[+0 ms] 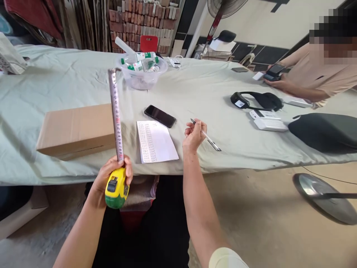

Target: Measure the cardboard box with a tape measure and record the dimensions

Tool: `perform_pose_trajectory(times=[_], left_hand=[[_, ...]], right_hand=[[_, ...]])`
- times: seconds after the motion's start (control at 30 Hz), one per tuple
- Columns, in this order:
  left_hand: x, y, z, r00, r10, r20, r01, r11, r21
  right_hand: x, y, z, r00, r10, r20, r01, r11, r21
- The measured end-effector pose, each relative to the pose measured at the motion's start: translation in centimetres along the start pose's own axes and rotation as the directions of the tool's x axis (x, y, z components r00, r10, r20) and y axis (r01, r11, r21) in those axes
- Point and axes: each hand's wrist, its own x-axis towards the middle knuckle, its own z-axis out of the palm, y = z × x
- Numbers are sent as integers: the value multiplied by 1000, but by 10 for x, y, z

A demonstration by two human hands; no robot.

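Observation:
My left hand [113,171] is closed around a yellow and green tape measure [117,188] at the table's front edge. Its metal blade is pulled out and points up and away, passing along the right end of a closed cardboard box [78,128]; whether it touches the box I cannot tell. My right hand [194,134] grips a pen [208,138] with a clear barrel, its tip pointing up and left above the cloth. Between my hands lies a white paper sheet [163,145] with columns of handwritten figures. A black smartphone [160,115] rests at the sheet's top edge.
A clear plastic basin [142,80] with several bottles stands at the back of the cloth-covered table [200,89]. On the right are a black headset [256,100], white boxes [270,124] and a dark cap [325,132]. Another person [315,70] holds a dark device at the right end.

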Motion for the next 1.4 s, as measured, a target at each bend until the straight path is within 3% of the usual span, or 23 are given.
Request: perform_pose_trajectory(times=[0.17, 0.27, 0.4, 0.47, 0.6, 0.7, 0.83, 1.2, 1.4], left_hand=[[-38, 3, -17, 991, 35, -129, -30, 999, 37], [-45, 8, -18, 972, 57, -228, -47, 998, 46], [-49, 13, -22, 930, 89, -358, -57, 993, 99], [-51, 15, -24, 903, 110, -415, -55, 988, 141], [-54, 15, -22, 852, 112, -512, -39, 988, 152], [-54, 12, -16, 843, 88, -531, -21, 991, 132], [-54, 9, -9, 829, 101, -550, -29, 990, 139], [-65, -2, 8, 828, 88, -554, -33, 993, 109], [-67, -6, 8, 801, 134, -583, -48, 986, 160]], right_hand=[[-47, -20, 13, 962, -37, 270, 41, 999, -11], [-88, -19, 39, 871, -1, 492, 54, 994, -95], [-133, -8, 84, 723, -40, 690, 215, 962, -170], [-146, -2, 102, 693, -44, 719, 245, 953, -178], [-161, 6, 122, 683, 0, 731, 213, 957, -198], [-166, 9, 122, 649, 75, 757, 130, 970, -207], [-172, 7, 113, 591, 59, 804, 68, 990, -122], [-211, 15, 70, 697, -101, 710, 155, 988, -11], [-213, 10, 69, 715, -111, 690, 207, 977, -58]])
